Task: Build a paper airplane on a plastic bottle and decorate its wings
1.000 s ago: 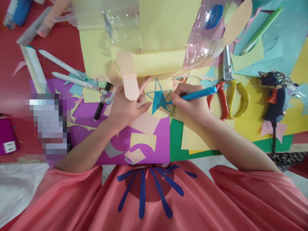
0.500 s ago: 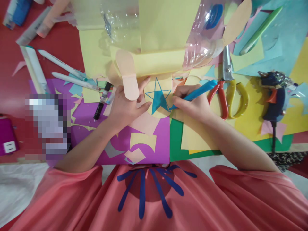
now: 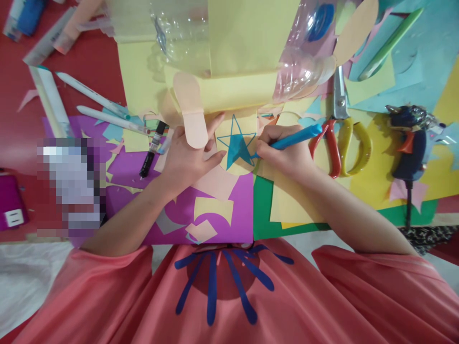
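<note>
My right hand [image 3: 285, 150] grips a blue marker [image 3: 297, 136], its tip low at the right side of a blue star [image 3: 238, 145]. The star is drawn on a pale yellow paper piece [image 3: 225, 124]; its lower middle is coloured in, while the upper and side points are only outlined. My left hand [image 3: 191, 160] lies at the paper's left edge, thumb and index finger spread apart. A folded peach paper strip with rounded ends [image 3: 191, 112] partly covers the back of that hand. Just left of it lies a black marker [image 3: 152, 150].
Scissors with red and yellow handles [image 3: 339, 138] lie right of my right hand. A dark blue glue gun [image 3: 409, 143] with a cord is farther right. Clear plastic bottles [image 3: 304, 71] stand behind. White markers [image 3: 93, 95] and paper scraps [image 3: 213, 210] are scattered at left and in front.
The blue marker's tip has shifted very slightly at the star's lower right. My left hand stays in the same place.
</note>
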A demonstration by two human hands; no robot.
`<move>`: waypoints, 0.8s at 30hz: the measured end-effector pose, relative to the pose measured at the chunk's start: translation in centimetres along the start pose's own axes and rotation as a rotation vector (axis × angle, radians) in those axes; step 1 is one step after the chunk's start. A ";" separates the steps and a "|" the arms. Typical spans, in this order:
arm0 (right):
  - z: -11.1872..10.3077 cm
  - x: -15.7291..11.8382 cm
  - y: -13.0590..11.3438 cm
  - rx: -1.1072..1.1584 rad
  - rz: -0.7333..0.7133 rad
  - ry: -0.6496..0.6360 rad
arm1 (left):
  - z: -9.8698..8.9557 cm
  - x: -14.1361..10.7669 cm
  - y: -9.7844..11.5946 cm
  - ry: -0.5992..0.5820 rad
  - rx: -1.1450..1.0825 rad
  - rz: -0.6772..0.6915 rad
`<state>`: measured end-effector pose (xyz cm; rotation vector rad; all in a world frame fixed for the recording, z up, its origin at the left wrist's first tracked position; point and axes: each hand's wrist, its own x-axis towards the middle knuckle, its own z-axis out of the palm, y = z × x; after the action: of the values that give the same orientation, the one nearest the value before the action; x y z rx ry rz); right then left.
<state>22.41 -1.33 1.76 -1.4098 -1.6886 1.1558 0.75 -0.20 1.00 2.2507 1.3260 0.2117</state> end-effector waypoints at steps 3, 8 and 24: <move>-0.1 0.1 -0.3 0.030 -0.015 -0.055 | 0.0 0.0 0.0 0.004 -0.004 0.001; -0.3 0.1 -0.3 0.046 -0.051 -0.118 | 0.0 0.0 0.1 -0.004 0.004 -0.008; -0.2 0.1 0.1 -0.004 -0.023 -0.053 | -0.1 0.0 0.4 -0.008 -0.013 -0.019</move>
<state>22.60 -1.20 1.79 -1.3694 -1.7406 1.1872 0.98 -0.27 1.31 2.2248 1.3373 0.2039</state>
